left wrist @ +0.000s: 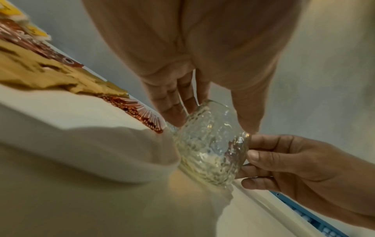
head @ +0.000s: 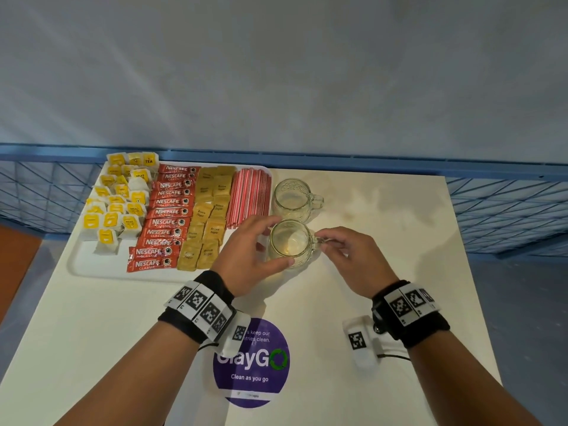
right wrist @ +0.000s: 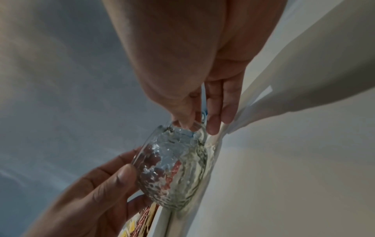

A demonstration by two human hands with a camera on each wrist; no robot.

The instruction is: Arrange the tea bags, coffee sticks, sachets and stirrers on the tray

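From the head camera, both hands meet over a textured glass mug (head: pixel 290 242) standing on the bench just off the tray's (head: pixel 92 265) near right corner. The left hand (head: pixel 246 259) wraps the mug's body; the right hand (head: pixel 344 256) pinches its handle. On the tray lie yellow tea bags (head: pixel 118 199), red coffee sticks (head: pixel 167 216), brown sugar sachets (head: pixel 207 216) and striped stirrers (head: pixel 250 195), their long axis running front to back, nearest the left hand. A second mug (head: pixel 293 198) stands behind.

The left wrist view shows fingers (left wrist: pixel 172 102) and thumb spanning the glass rim.

The right wrist view shows fingertips (right wrist: pixel 215 118) closed on the handle.
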